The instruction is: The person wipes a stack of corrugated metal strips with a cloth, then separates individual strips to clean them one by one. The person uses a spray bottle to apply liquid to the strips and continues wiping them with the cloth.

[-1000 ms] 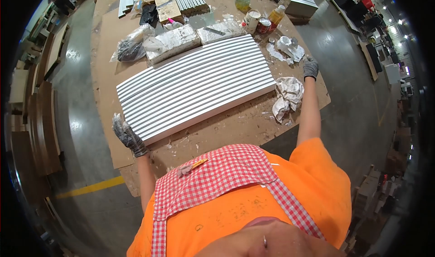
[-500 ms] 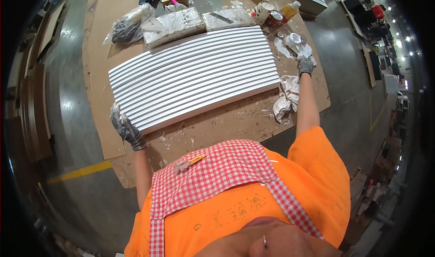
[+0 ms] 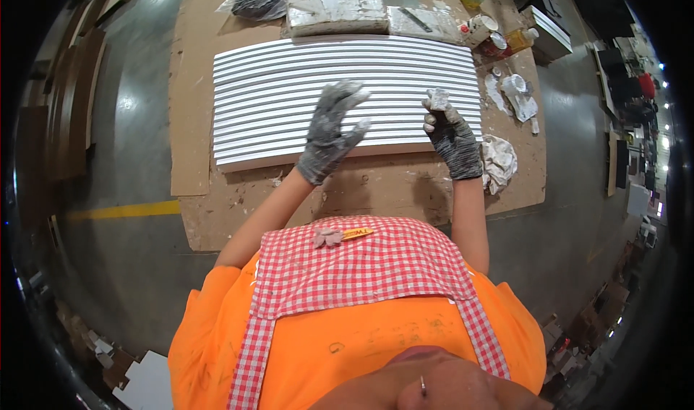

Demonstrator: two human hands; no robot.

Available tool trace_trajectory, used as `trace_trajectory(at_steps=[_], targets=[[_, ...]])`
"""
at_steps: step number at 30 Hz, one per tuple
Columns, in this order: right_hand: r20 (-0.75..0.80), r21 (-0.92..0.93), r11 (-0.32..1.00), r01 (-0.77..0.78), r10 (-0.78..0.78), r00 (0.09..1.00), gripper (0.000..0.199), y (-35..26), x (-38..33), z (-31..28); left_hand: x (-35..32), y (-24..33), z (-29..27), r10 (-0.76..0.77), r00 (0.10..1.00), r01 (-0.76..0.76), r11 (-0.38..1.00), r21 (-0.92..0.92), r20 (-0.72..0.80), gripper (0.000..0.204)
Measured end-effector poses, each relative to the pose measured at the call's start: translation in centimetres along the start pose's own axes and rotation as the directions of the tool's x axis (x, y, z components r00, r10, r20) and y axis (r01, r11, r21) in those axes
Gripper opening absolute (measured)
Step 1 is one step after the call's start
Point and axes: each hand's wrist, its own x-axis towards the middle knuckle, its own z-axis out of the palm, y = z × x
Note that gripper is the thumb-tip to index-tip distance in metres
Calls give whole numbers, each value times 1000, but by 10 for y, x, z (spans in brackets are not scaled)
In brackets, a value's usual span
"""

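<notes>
Gloved left hand (image 3: 329, 131) open, fingers spread above white ribbed panel (image 3: 289, 99); right hand (image 3: 452, 131) pinches small grey lump (image 3: 438, 97) over panel on tabletop (image 3: 376, 193).

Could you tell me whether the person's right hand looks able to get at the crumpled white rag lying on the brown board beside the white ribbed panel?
Probably yes. The gloved right hand pinches a small pale lump over the white ribbed panel; the crumpled white rag lies just to its right on the brown board, nothing between.

— Where is the ribbed panel (image 3: 347, 99) placed?
— On the worktop (image 3: 376, 189), before the person. Bags (image 3: 336, 9) are set behind it, cups (image 3: 486, 30) and rags (image 3: 499, 160) to its right.
</notes>
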Motion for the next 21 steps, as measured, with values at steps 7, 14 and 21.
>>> trace_trajectory(at_steps=[7,14,21], targets=[[-178,-163,984,-67,37,983,28,45,-4,28,4,7,27,-42,996,47,997,-62,85,55],[-215,-552,827,-105,-19,976,31,45,5,22,-23,-26,42,-137,987,145,985,-99,80,49],[235,-483,-726,-489,-646,727,30,-181,31,-129,-29,-57,31,-132,989,137,988,-68,67,47]])
